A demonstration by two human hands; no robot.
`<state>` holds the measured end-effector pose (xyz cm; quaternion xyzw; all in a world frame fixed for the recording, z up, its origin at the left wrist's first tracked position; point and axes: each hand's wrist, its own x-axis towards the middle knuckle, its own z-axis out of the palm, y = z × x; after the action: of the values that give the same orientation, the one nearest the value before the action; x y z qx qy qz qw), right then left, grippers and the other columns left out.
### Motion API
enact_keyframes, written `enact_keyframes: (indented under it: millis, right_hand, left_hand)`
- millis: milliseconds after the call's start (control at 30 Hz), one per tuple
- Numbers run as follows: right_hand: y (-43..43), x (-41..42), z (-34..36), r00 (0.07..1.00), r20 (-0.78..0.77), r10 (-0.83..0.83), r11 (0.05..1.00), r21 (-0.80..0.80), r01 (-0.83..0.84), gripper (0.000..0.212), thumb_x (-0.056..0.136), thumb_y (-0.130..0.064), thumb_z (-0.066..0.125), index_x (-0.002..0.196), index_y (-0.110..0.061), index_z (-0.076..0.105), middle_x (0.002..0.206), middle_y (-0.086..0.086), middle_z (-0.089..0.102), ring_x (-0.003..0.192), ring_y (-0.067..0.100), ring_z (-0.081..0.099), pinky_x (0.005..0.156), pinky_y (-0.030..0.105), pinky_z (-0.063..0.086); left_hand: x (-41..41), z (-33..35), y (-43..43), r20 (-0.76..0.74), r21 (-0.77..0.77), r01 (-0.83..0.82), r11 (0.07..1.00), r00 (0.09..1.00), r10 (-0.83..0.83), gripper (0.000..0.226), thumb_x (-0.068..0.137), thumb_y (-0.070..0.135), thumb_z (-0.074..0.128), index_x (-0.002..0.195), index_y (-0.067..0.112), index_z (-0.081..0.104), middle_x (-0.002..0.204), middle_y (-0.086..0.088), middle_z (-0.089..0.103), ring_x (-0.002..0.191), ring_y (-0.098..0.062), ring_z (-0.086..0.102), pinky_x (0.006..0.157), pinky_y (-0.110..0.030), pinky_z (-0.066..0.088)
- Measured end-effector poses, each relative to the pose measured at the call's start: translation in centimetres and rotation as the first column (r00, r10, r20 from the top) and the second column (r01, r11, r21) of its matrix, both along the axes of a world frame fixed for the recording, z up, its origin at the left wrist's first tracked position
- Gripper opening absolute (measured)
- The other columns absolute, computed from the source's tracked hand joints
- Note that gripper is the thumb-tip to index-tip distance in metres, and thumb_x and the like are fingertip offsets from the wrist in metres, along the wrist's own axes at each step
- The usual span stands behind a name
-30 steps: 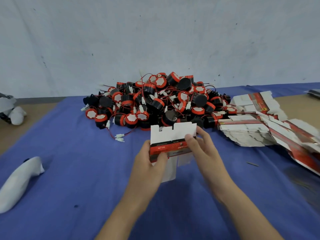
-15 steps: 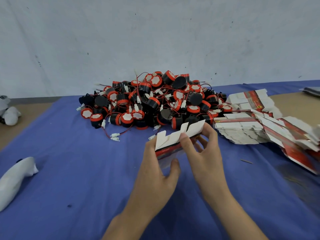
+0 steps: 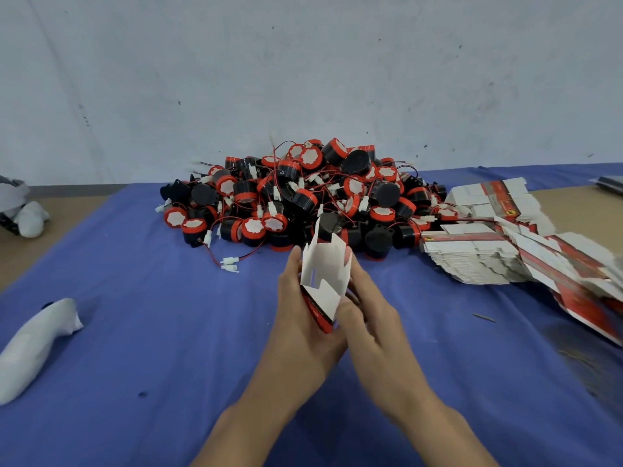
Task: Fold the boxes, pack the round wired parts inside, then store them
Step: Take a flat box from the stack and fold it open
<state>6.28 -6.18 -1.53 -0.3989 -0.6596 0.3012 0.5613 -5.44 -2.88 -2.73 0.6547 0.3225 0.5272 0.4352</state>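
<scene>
**Blue cloth (image 3: 135, 332), grey wall (image 3: 303, 62), 1 box (image 3: 323, 278) mid-fold**

Cloth covers the work surface, with the scuffed wall behind it. A pile (image 3: 303, 197) of red-and-black round parts sits at the back of the cloth, wires all tangled. Just in front of the pile, 2 hands have the box clamped between them. The left hand (image 3: 300, 332) grips its left side and the right hand (image 3: 374, 328) curls round its right, white flaps sticking up. Flat boxes (image 3: 472, 261) are stacked just right of the pile. A white bundle (image 3: 30, 342) lies well left of the pile, nearer the camera.
</scene>
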Motion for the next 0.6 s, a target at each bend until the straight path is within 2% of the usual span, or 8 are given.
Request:
enact_keyframes:
  millis: [100, 167, 233, 300, 367, 433, 533, 600]
  right_hand:
    - [0.1, 0.0, 0.2, 1.000, 0.011, -0.005, 1.000, 0.001, 0.005, 0.061, 0.094, -0.043, 0.041, 0.154, -0.049, 0.031, 0.141, -0.025, 0.056, 0.122, 0.021, 0.059, 0.099, 0.034, 0.054]
    - [0.2, 0.0, 0.2, 1.000, 0.019, -0.016, 1.000, 0.014, 0.016, 0.059, 0.098, -0.045, 0.041, 0.155, -0.045, 0.030, 0.141, -0.030, 0.053, 0.125, 0.003, 0.056, 0.097, 0.017, 0.047]
    - [0.3, 0.0, 0.0, 1.000, 0.017, -0.018, 1.000, 0.016, 0.017, 0.058, 0.101, -0.049, 0.041, 0.157, -0.038, 0.029, 0.143, -0.032, 0.050, 0.131, -0.005, 0.049, 0.098, 0.007, 0.039]
    - [0.4, 0.1, 0.0, 1.000, -0.009, -0.012, 0.999, 0.030, 0.012, 0.061, 0.101, -0.057, 0.041, 0.157, -0.033, 0.032, 0.149, -0.027, 0.047, 0.138, -0.003, 0.044, 0.104, 0.009, 0.037]
    - [0.5, 0.2, 0.3, 0.998, -0.060, -0.014, 0.999, 0.046, 0.017, 0.060, 0.101, -0.061, 0.039, 0.154, -0.032, 0.039, 0.151, -0.022, 0.048, 0.141, 0.003, 0.043, 0.108, 0.017, 0.039]
    - [0.6, 0.7, 0.8, 0.991, -0.128, -0.049, 0.996, 0.063, 0.057, 0.050, 0.103, -0.056, 0.036, 0.146, -0.035, 0.051, 0.143, -0.019, 0.057, 0.135, 0.006, 0.051, 0.105, 0.021, 0.044]
    - [1.0, 2.2, 2.0, 0.965, -0.212, -0.156, 0.988, -0.020, 0.155, 0.039, 0.104, -0.052, 0.036, 0.127, -0.039, 0.065, 0.123, -0.015, 0.071, 0.114, 0.007, 0.066, 0.091, 0.023, 0.053]
    - [1.2, 3.2, 2.7, 0.948, -0.285, -0.141, 0.977, -0.193, 0.087, 0.038, 0.100, -0.059, 0.044, 0.123, -0.039, 0.067, 0.124, -0.010, 0.071, 0.110, 0.008, 0.069, 0.087, 0.028, 0.053]
  left_hand:
    - [-0.2, 0.1, 0.1, -0.031, 0.013, -0.023, 1.000, 0.999, 0.023, 0.106, 0.073, 0.033, 0.081, 0.153, 0.045, 0.013, 0.145, 0.009, 0.049, 0.124, -0.018, 0.060, 0.094, -0.052, 0.055]
    - [-0.4, 0.2, 0.1, -0.037, 0.027, -0.046, 0.999, 0.998, 0.047, 0.103, 0.076, 0.035, 0.081, 0.153, 0.046, 0.014, 0.147, 0.007, 0.048, 0.126, -0.020, 0.059, 0.094, -0.051, 0.055]
    - [-0.5, 0.5, -0.1, -0.034, 0.038, -0.065, 0.997, 0.997, 0.067, 0.100, 0.077, 0.038, 0.080, 0.154, 0.044, 0.016, 0.150, 0.008, 0.045, 0.130, -0.017, 0.056, 0.097, -0.047, 0.054]
    - [-0.5, 1.0, -0.3, -0.007, 0.053, -0.084, 0.995, 0.996, 0.084, 0.096, 0.078, 0.040, 0.079, 0.154, 0.038, 0.019, 0.146, 0.016, 0.048, 0.129, -0.009, 0.055, 0.098, -0.036, 0.054]
    - [-0.6, 1.6, -0.5, 0.040, 0.057, -0.104, 0.993, 0.994, 0.102, 0.082, 0.084, 0.029, 0.079, 0.149, 0.036, 0.029, 0.132, 0.023, 0.058, 0.118, -0.002, 0.061, 0.087, -0.020, 0.055]
    - [-0.7, 2.3, -0.7, 0.071, 0.013, -0.109, 0.994, 0.992, 0.108, 0.069, 0.088, 0.021, 0.077, 0.142, 0.037, 0.038, 0.123, 0.025, 0.063, 0.110, 0.001, 0.064, 0.079, -0.013, 0.053]
    - [-1.6, 3.0, -0.8, 0.077, -0.089, -0.011, 0.996, 0.997, 0.018, 0.054, 0.083, 0.038, 0.075, 0.130, 0.043, 0.050, 0.120, 0.025, 0.065, 0.110, 0.004, 0.063, 0.077, -0.008, 0.051]
    - [-2.4, 3.3, -0.8, 0.085, -0.181, 0.125, 0.976, 0.990, -0.112, 0.044, 0.079, 0.051, 0.070, 0.122, 0.046, 0.061, 0.119, 0.018, 0.069, 0.110, -0.003, 0.066, 0.079, -0.011, 0.052]
